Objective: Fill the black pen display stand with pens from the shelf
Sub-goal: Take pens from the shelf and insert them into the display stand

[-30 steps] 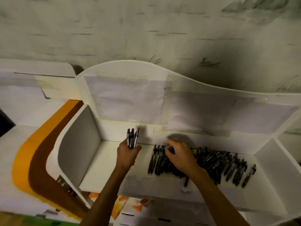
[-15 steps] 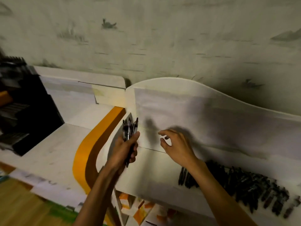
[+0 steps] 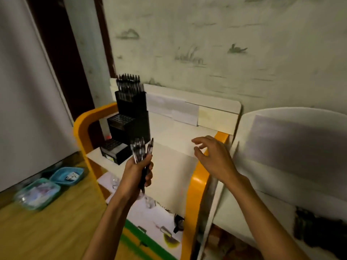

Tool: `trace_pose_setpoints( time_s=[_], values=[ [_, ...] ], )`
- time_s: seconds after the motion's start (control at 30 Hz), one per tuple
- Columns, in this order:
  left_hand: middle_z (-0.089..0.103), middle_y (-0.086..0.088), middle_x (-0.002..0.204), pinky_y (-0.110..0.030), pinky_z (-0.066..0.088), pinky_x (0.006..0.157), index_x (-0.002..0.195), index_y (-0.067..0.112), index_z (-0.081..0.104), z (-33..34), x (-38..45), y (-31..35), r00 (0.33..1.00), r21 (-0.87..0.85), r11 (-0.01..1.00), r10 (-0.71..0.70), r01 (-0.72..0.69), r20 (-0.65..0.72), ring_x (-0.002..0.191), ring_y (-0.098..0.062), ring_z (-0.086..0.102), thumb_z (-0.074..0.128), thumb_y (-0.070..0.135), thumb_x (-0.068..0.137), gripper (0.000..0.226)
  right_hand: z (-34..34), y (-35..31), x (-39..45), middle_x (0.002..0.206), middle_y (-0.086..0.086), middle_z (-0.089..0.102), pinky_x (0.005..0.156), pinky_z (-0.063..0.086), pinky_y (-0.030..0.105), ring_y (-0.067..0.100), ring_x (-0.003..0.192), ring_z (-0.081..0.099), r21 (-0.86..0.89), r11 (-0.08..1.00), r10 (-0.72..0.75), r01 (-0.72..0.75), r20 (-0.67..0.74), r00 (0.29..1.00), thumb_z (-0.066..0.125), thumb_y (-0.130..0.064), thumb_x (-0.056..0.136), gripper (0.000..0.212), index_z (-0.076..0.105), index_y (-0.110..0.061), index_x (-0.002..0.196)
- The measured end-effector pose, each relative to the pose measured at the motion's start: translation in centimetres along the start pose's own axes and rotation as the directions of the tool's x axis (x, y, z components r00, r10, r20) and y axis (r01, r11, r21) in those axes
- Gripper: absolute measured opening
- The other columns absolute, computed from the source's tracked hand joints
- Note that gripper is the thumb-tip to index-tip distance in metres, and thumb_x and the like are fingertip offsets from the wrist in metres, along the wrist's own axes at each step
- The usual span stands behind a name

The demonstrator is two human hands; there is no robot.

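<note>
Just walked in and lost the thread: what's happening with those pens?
A person is restocking the black pen display stand. The left hand grips a bunch of pens upright, near the stand; the right hand hovers open and empty. The stand's top tier holds pens; the lower tiers look empty. More pens lie on the shelf, at right.

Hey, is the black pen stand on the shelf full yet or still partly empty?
Partly empty. The black pen stand has pens standing only in its top tier; the two lower tiers show bare holes. The left hand grips a bunch of pens.

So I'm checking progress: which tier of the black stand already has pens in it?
The top tier, against the wall; pens stand in it, while the two lower tiers show empty holes.
</note>
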State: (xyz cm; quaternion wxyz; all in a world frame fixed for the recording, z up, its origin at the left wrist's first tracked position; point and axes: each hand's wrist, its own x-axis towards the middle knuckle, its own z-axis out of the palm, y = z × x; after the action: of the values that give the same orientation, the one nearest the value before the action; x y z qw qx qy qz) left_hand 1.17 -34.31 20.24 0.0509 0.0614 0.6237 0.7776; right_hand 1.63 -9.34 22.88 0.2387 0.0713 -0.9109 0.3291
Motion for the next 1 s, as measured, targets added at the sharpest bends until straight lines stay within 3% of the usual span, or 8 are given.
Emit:
trace_pose_setpoints(
  time_s=[0.17, 0.4, 0.6, 0.73, 1.0],
  values=[
    [0.057, -0.002, 0.067, -0.025, 0.035, 0.035, 0.096, 0.005, 0.053, -8.9, -0.4, 1.8, 0.986, 0.013, 0.998, 0.057, -0.056, -0.156, 0.043, -0.015, 0.043, 0.059, 0.024, 0.100, 0.020, 6.2, -6.3, 2.2, 0.115, -0.009, 0.066, 0.082, 0.048, 0.025, 0.009, 0.096, 0.064, 0.006, 0.999, -0.042, 0.042, 0.015, 0.999, 0.063, -0.022, 0.093, 0.025, 0.067, -0.027, 0.117],
    [0.049, -0.009, 0.061, -0.026, 0.034, 0.038, 0.088, 0.004, 0.059, -17.9, 0.3, 4.3, 0.977, 0.072, 0.994, 0.099, -0.086, -0.191, 0.044, -0.017, 0.041, 0.059, 0.032, 0.098, 0.029, 13.5, -11.1, 5.0, 0.122, -0.009, 0.065, 0.082, 0.044, 0.016, 0.007, 0.101, 0.061, 0.025, 1.000, -0.017, 0.015, 0.086, 0.996, 0.064, -0.026, 0.094, 0.028, 0.063, -0.029, 0.122],
    [0.052, -0.005, 0.062, -0.025, 0.034, 0.039, 0.096, 0.003, 0.056, -22.8, 4.3, 5.8, 0.978, 0.082, 0.990, 0.131, -0.119, -0.161, 0.046, -0.015, 0.041, 0.059, 0.032, 0.098, 0.029, 18.3, -12.9, 8.8, 0.116, -0.009, 0.066, 0.074, 0.039, 0.004, 0.003, 0.095, 0.061, 0.032, 0.999, -0.040, 0.038, 0.084, 0.996, 0.065, -0.025, 0.093, 0.026, 0.065, -0.029, 0.120],
    [0.045, -0.008, 0.057, -0.025, 0.031, 0.040, 0.089, 0.003, 0.057, -25.5, 8.3, 6.9, 0.982, 0.114, 0.983, 0.159, -0.147, -0.105, 0.044, -0.017, 0.038, 0.060, 0.034, 0.097, 0.033, 21.6, -13.5, 12.3, 0.114, -0.008, 0.067, 0.074, 0.042, 0.008, 0.005, 0.093, 0.062, 0.038, 0.999, -0.039, 0.038, 0.041, 0.998, 0.066, -0.023, 0.093, 0.025, 0.066, -0.026, 0.118],
    [0.055, 0.004, 0.057, -0.021, 0.035, 0.037, 0.108, -0.005, 0.051, -29.7, 18.7, 10.1, 0.987, 0.149, 0.976, 0.162, -0.161, 0.007, 0.042, -0.012, 0.041, 0.053, 0.027, 0.101, 0.033, 26.5, -14.5, 21.1, 0.109, -0.005, 0.069, 0.078, 0.048, 0.018, 0.007, 0.090, 0.063, -0.001, 1.000, -0.019, 0.019, -0.048, 0.999, 0.067, -0.019, 0.090, 0.024, 0.069, -0.023, 0.114]
  ],
)
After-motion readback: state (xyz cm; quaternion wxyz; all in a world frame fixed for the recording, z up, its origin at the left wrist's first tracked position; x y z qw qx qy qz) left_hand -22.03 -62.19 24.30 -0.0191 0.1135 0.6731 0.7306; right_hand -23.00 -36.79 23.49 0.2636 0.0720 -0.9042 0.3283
